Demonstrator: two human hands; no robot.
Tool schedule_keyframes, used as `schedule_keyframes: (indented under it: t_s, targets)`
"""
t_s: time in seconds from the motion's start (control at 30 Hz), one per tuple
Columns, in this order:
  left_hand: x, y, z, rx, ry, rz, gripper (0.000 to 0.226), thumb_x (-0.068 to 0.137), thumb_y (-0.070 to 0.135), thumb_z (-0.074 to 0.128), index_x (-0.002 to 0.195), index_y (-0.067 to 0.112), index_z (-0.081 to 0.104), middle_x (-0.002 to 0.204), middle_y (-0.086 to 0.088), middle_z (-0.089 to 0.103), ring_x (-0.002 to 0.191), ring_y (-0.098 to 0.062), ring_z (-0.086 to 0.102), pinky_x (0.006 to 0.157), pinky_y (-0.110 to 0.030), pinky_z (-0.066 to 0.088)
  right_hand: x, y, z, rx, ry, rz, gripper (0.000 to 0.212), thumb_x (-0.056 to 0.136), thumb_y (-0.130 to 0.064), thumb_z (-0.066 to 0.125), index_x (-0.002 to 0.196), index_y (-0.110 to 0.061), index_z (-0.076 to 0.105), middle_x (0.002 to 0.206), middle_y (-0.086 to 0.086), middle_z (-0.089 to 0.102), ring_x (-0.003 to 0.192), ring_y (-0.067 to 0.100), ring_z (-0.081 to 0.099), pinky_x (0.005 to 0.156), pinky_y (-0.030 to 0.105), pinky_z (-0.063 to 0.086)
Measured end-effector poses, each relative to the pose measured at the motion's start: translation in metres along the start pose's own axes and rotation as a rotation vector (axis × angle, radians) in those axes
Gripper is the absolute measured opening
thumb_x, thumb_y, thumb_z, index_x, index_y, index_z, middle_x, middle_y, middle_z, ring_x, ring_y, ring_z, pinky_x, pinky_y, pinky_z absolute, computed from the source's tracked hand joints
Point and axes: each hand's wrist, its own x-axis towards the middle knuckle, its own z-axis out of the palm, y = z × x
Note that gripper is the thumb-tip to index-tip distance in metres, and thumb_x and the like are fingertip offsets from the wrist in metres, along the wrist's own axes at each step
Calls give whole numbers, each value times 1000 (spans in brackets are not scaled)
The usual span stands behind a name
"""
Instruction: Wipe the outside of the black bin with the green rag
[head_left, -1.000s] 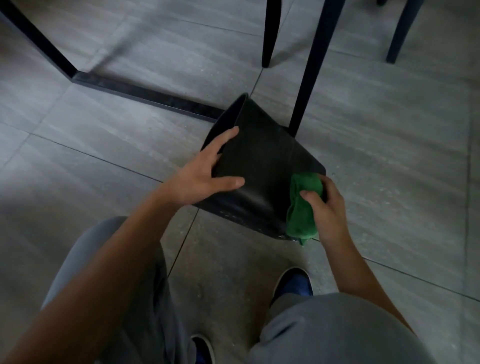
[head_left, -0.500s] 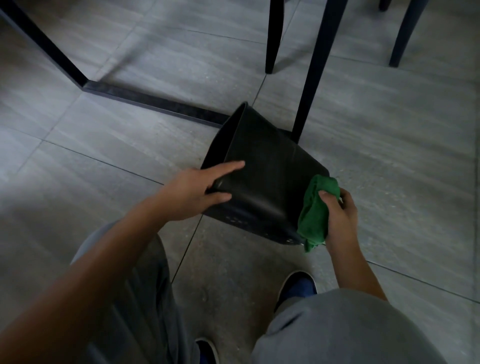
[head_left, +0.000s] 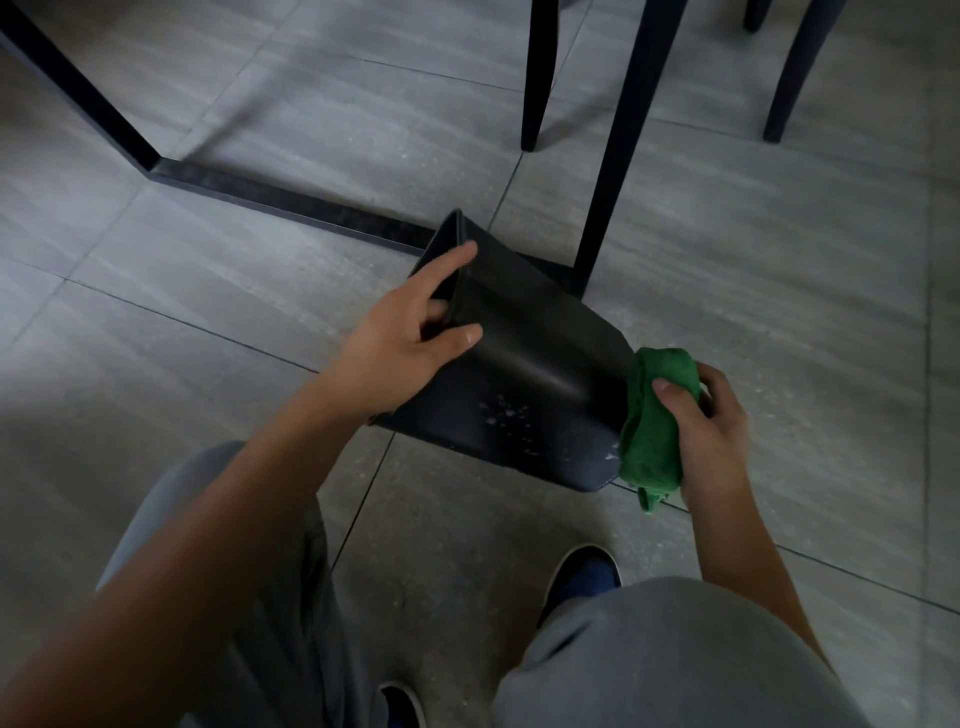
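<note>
Two bare hands work on a black plastic bin (head_left: 524, 384) with flat, tapered sides, tipped over on the grey tiled floor (head_left: 260, 291) with its open mouth to the far left and its base to the near right. Pale specks and smears dot its near side close to the base. Its inside and far side are hidden, and the dim light blurs fine detail. The left hand (head_left: 400, 343) grips the rim, thumb on the outside wall and fingers curled inside. The right hand (head_left: 711, 426) is clenched around a bunched green cloth rag (head_left: 654, 431), pressing it against the bin's base. Dark chair legs (head_left: 618, 150) stand just beyond.
</note>
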Motion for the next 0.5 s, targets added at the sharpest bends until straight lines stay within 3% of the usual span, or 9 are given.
schedule_keyframes:
  t_s: [0.07, 0.17, 0.23, 0.3, 0.37, 0.5]
  targets:
    - [-5, -5, 4, -34, -29, -6, 82, 101, 13, 66, 164, 35, 18, 123, 18, 73, 113, -5, 71, 93, -21, 57, 0, 2, -2, -4, 22, 0, 44, 67, -51, 80, 109, -39, 70, 100, -5, 76, 88, 14, 75, 66, 29, 58]
    - [-15, -14, 12, -2, -33, -15, 81, 103, 19, 63, 163, 41, 13, 129, 45, 57, 123, 7, 60, 103, -18, 50, 0, 7, -3, -24, 14, -4, 44, 69, -51, 80, 111, -40, 70, 102, -8, 76, 90, 13, 75, 71, 34, 59]
    - [-18, -19, 14, 66, -26, 9, 79, 104, 28, 60, 162, 45, 9, 143, 40, 47, 132, 11, 50, 109, -16, 44, -3, 10, -3, -20, 16, -13, 43, 70, -50, 80, 111, -41, 69, 104, -10, 76, 91, 12, 75, 71, 32, 59]
    - [-17, -23, 14, 153, 4, 24, 77, 104, 37, 56, 162, 47, 6, 147, 27, 44, 125, 20, 48, 103, -8, 43, -6, 10, -3, -25, 9, -23, 42, 71, -50, 80, 111, -42, 69, 104, -12, 76, 90, 9, 75, 68, 24, 59]
    - [-16, -25, 16, 185, 28, 10, 75, 105, 40, 54, 162, 49, 5, 138, 28, 46, 111, 27, 50, 90, 0, 44, -9, 8, -1, -39, -2, -37, 43, 71, -50, 80, 112, -42, 69, 104, -15, 75, 90, 6, 74, 66, 20, 57]
    - [-17, -24, 28, 112, 74, 54, 70, 105, 38, 54, 162, 47, 14, 128, 38, 52, 114, 13, 60, 92, -11, 53, -12, 5, -1, -81, -6, -73, 47, 71, -52, 78, 115, -38, 69, 105, -15, 74, 92, 5, 73, 74, 29, 58]
